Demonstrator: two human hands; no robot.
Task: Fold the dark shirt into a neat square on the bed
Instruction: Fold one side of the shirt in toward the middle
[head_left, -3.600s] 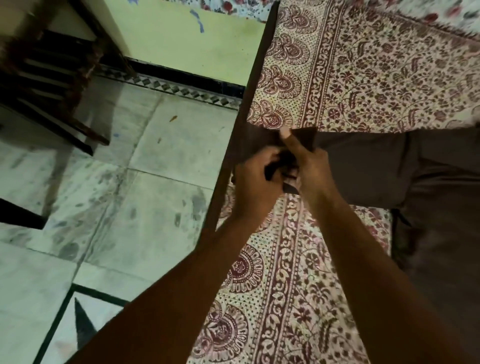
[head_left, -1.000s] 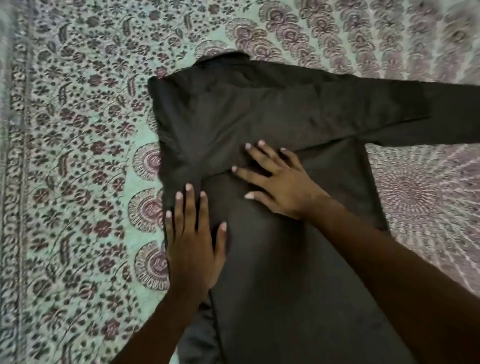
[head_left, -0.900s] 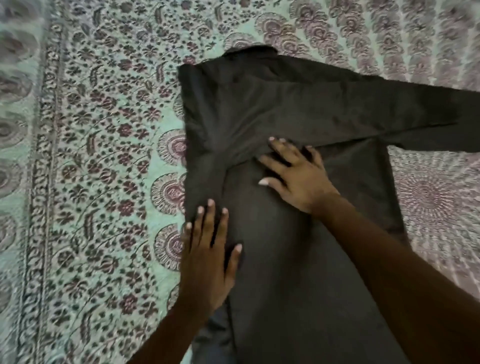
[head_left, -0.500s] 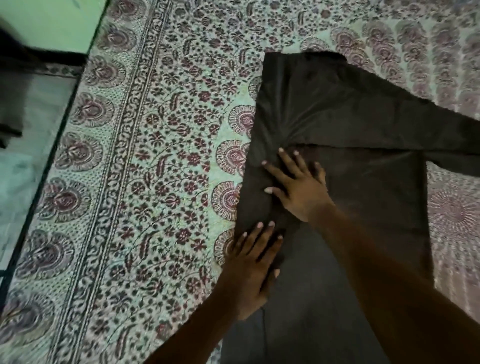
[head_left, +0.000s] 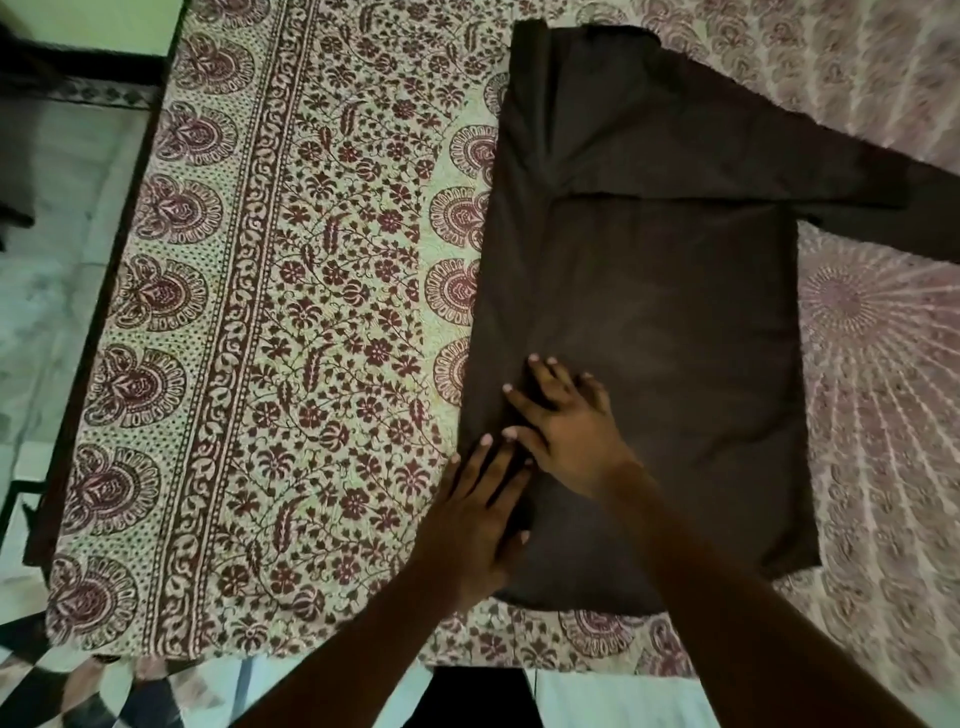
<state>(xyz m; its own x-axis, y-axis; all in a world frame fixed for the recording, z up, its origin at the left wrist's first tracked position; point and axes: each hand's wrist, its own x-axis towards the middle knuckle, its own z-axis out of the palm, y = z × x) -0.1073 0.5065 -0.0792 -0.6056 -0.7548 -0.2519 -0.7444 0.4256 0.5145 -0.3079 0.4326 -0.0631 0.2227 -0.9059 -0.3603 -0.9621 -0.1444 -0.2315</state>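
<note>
Flat on the dark shirt, both the left hand and right hand press its left folded edge with fingers straight, slightly spread, printed bedspread wide beside it.

No text, label, brand, number or sign can be read anywhere. No lettering is made out on the dark shirt, and only a floral print is carried by the bedsheet.
</note>
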